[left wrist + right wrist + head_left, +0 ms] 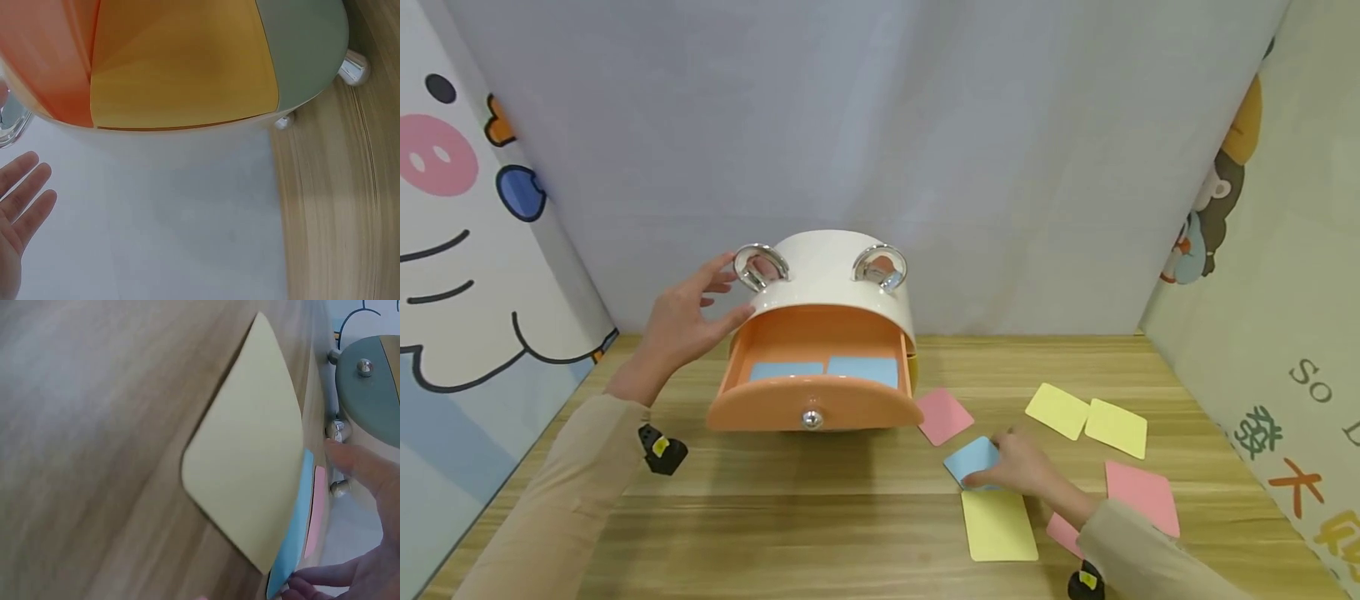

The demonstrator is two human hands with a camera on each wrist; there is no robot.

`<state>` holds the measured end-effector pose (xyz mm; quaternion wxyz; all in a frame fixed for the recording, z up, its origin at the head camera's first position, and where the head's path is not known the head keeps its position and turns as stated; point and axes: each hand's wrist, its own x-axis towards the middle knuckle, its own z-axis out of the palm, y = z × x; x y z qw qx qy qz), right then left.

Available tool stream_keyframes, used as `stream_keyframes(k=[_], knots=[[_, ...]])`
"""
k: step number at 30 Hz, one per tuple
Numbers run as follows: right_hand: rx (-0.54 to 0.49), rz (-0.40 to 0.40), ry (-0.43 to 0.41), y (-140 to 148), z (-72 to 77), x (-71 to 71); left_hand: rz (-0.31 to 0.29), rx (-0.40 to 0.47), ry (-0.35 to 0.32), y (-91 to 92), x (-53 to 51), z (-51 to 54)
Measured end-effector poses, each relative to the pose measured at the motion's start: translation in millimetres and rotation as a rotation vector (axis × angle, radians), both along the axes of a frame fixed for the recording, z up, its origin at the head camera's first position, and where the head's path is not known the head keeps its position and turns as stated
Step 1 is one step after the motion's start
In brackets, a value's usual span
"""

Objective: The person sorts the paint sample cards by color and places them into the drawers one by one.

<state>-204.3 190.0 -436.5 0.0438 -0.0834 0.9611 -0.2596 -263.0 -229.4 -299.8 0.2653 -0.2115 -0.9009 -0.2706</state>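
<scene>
Left grip [677, 327]: fingers loose and spread, thumb right at the cabinet [827, 271]!
Drawer [760, 408]: out, just right of that grip, two blue cards [862, 369] inside.
Loose blue card [970, 458]: partly beneath the right grip [1026, 467].
Right grip: fingertips touching it; pinched or not, can't tell.
Yellow pair [1056, 411]: beyond that grip, rightward.

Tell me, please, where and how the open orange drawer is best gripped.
The drawer is probably best pinched by its round silver knob, from the front: it sticks out midway along the front panel, with nothing covering it.
</scene>
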Motion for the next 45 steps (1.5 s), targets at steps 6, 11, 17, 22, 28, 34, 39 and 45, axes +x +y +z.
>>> stream_keyframes(k=[6,11,17,22,28,34,39,45], knots=[[0.115,-0.041,0.065,-14,-2.5,2.9,0.002,0.0,0.001,1.0,0.4,1.8],[0.154,-0.06,0.079,-23,-4.2,0.7,0.002,0.006,0.015,-0.5,0.6,0.5],[0.142,-0.092,0.074,-25,-6.4,-1.8,-0.008,0.014,0.032,-1.4,1.4,-1.4],[0.106,-0.131,0.083,-23,-7.0,-3.8,-0.008,0.018,0.025,-1.5,2.6,-1.8],[0.031,-0.162,0.088,-16,-6.7,-6.3,-0.009,0.019,0.017,-0.8,2.1,-1.4],[-0.079,-0.17,0.099,-11,-8.2,-9.5,-0.008,0.019,0.012,0.2,2.2,-0.6],[-0.155,-0.173,0.169,-8,-8.7,-12.6,-0.007,0.024,0.013,0.8,1.5,-0.2],[-0.245,-0.152,0.293,-6,-3.4,-17.3,-0.008,0.024,0.013,0.8,0.7,-0.6]])
